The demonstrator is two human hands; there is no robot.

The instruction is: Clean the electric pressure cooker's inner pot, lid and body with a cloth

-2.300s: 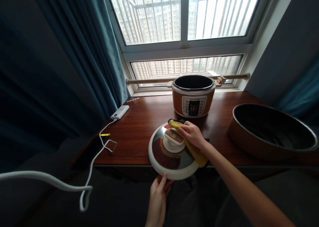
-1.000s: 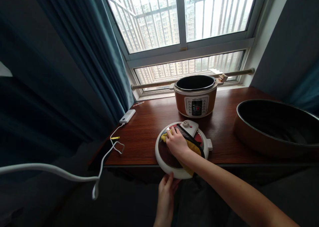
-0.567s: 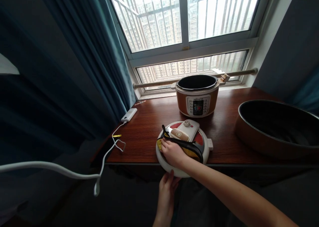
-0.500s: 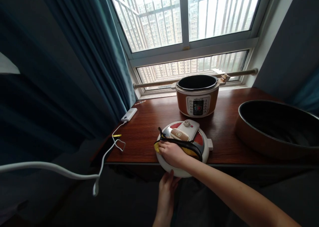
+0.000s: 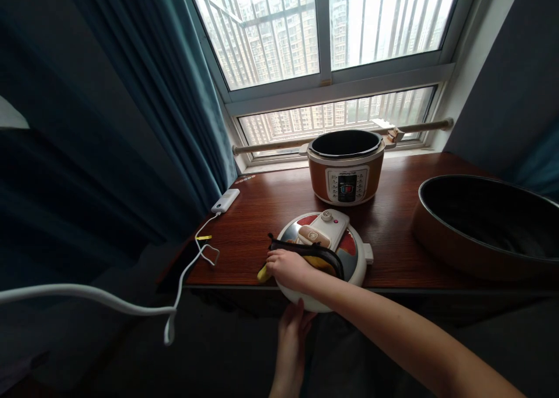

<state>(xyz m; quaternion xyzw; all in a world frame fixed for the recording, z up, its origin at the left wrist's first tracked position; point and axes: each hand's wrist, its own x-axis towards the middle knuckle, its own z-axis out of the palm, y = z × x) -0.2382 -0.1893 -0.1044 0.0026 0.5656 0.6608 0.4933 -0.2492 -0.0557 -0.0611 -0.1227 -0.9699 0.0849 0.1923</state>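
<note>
Left hand (image 5: 292,325) at the near rim of the lid (image 5: 350,258), thumb against the white edge, fingers curled beneath and partly hidden; gripping the rim. Right hand (image 5: 290,268) comes over from the right, fingers closed on a yellow cloth (image 5: 321,264) with dark edging. Cloth lies across the near half of the lid; its left end sticks out past the rim.

Lid sits top up at the front edge of the counter (image 5: 257,211), near rim overhanging. Shiny plate with red patches reflected or printed, can't tell which. Tan handle (image 5: 313,236) with a small emblem, too small to read. White valve block (image 5: 335,228) behind it: round knob, red dot. White tab on the right rim.

Left: white cable (image 5: 187,264) with a yellow tag (image 5: 204,238), running up to a white device (image 5: 226,200); dark dot on it, no legible text. Right: large brown pot (image 5: 471,240), dark inside, well apart from the lid.

Behind lid: brown-and-white cooker (image 5: 317,179), open top, dark interior. Front panel (image 5: 347,187): line of lettering along the top, illegible; button labels both sides, illegible; dark display with red-and-blue pot icon.

Farthest: rod (image 5: 271,148), barred window (image 5: 279,37), blue curtain (image 5: 174,95) at left.
</note>
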